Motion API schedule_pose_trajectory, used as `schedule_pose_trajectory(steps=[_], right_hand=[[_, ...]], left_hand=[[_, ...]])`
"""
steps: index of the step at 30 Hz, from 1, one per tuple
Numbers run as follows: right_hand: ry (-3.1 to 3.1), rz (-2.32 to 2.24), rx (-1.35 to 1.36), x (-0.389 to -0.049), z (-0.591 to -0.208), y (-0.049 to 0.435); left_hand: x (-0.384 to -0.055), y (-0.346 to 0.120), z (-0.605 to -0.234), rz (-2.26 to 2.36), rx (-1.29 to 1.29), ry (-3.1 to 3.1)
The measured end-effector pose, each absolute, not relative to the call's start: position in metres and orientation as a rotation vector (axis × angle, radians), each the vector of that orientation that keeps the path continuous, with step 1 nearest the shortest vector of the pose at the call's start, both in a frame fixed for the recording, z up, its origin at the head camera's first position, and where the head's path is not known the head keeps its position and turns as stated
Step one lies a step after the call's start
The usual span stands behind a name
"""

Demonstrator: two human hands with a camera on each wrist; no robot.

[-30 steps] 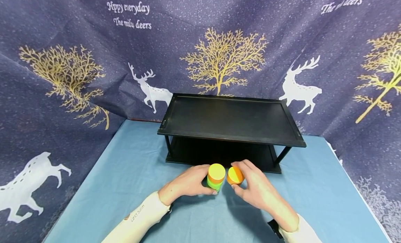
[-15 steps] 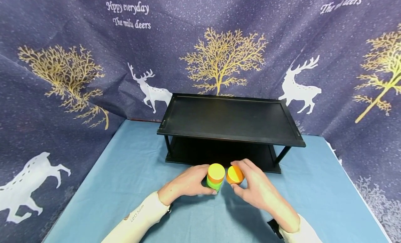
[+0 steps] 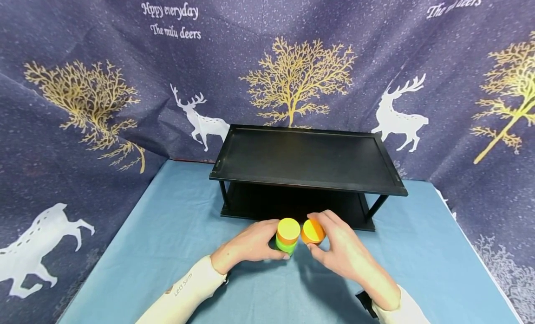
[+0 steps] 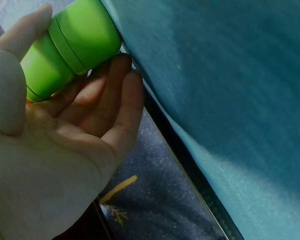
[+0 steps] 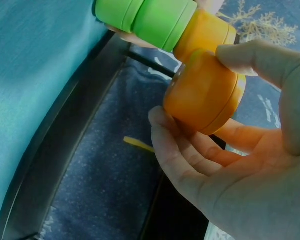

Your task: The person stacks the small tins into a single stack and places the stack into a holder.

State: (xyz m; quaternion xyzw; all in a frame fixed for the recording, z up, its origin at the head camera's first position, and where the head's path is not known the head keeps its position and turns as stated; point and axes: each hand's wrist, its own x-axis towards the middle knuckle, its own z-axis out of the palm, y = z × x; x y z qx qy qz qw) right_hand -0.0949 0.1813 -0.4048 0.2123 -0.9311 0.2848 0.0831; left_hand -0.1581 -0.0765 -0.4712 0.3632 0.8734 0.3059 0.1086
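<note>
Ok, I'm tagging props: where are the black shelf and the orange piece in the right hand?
Black shelf (image 3: pixel 307 159): head view, middle of its upper board.
Orange piece (image 5: pixel 201 92): right wrist view, its curved side.

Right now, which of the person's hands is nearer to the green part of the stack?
The left. The left hand holds the green part, thumb and fingers around it. The right hand is to its right, holding another orange piece.
</note>
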Motion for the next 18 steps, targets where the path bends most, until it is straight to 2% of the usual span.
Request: schedule_pose_trajectory(steps=[18], right_hand=[[-2.773,0.858,0.637,-0.0932,-0.4021,0.1807]], left_hand=[[-0.1579,-0.0761,-0.4719,0.894,1.058,2.565]])
